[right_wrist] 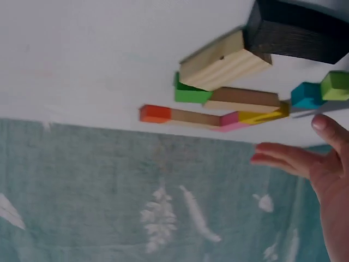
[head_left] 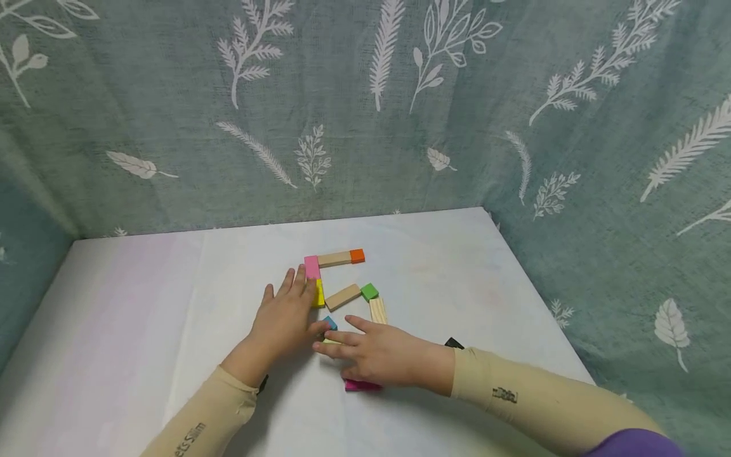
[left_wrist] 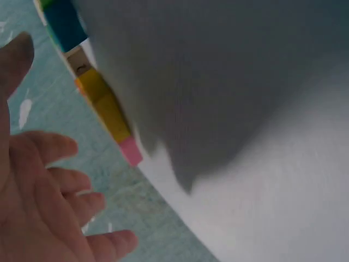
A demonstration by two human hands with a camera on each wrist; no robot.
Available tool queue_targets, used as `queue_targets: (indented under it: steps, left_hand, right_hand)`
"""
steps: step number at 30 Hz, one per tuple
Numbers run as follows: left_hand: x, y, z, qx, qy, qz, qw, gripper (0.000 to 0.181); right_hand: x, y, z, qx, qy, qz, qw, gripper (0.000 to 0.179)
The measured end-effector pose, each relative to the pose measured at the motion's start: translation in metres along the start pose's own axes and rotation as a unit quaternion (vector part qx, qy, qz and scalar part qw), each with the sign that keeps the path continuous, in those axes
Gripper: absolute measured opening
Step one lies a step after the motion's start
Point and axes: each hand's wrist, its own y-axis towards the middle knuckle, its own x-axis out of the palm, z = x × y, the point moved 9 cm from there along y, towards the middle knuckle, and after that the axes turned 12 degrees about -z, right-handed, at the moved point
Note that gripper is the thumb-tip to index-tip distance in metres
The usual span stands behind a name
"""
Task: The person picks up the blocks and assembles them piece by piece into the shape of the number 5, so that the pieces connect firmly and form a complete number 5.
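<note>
My left hand [head_left: 282, 320] is spread flat with fingers straight, its fingertips over the pink block [head_left: 311, 266] and yellow block [head_left: 320, 294] in the head view. Its thumb lies beside the blue block [head_left: 330, 322]. My right hand [head_left: 382, 355] reaches in from the right with loosely extended fingers, pointing at the left thumb. Nothing is gripped by either hand. Partly under the right hand are a light green block [right_wrist: 336, 85], a magenta block [head_left: 362, 385] and a pale striped wooden block [head_left: 378, 310]. A black block [right_wrist: 297, 33], hidden in the head view, shows in the right wrist view.
A wooden block [head_left: 334, 259] joins the pink block to an orange one [head_left: 357, 256]. Another wooden block [head_left: 342, 297] runs from the yellow block to a green one [head_left: 369, 291]. The white tabletop [head_left: 143, 304] ends against leaf-patterned cloth [head_left: 342, 127] behind and at both sides.
</note>
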Motion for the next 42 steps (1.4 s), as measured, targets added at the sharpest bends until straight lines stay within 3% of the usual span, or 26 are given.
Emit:
queue_targets:
  steps: [4, 10, 16, 19, 27, 42]
  left_hand:
    - [0.005, 0.008, -0.004, -0.015, -0.003, -0.015, 0.9998, 0.096]
    - [0.007, 0.018, 0.001, -0.014, -0.005, -0.023, 0.9996, 0.077]
    - [-0.004, 0.029, -0.005, -0.079, 0.0, 0.009, 0.9968, 0.084]
    - [-0.005, 0.031, -0.008, -0.095, 0.014, 0.017, 0.9953, 0.084]
    - [-0.006, 0.03, -0.008, -0.089, 0.024, 0.019, 0.9956, 0.077]
    - [-0.007, 0.03, -0.008, -0.096, 0.011, 0.014, 0.9952, 0.079]
  right_hand:
    - [-0.002, -0.002, 0.012, 0.006, 0.067, 0.025, 0.9974, 0.049]
    - [0.005, 0.0, 0.027, 0.004, 0.123, 0.04, 0.9917, 0.048]
    - [0.011, 0.002, 0.034, 0.003, 0.13, 0.045, 0.9904, 0.052]
    - [0.011, 0.004, 0.037, 0.002, 0.131, 0.047, 0.9902, 0.053]
    - [0.014, 0.009, 0.037, -0.004, 0.143, 0.043, 0.9888, 0.053]
    - [0.019, 0.01, 0.037, 0.0, 0.155, 0.027, 0.9875, 0.055]
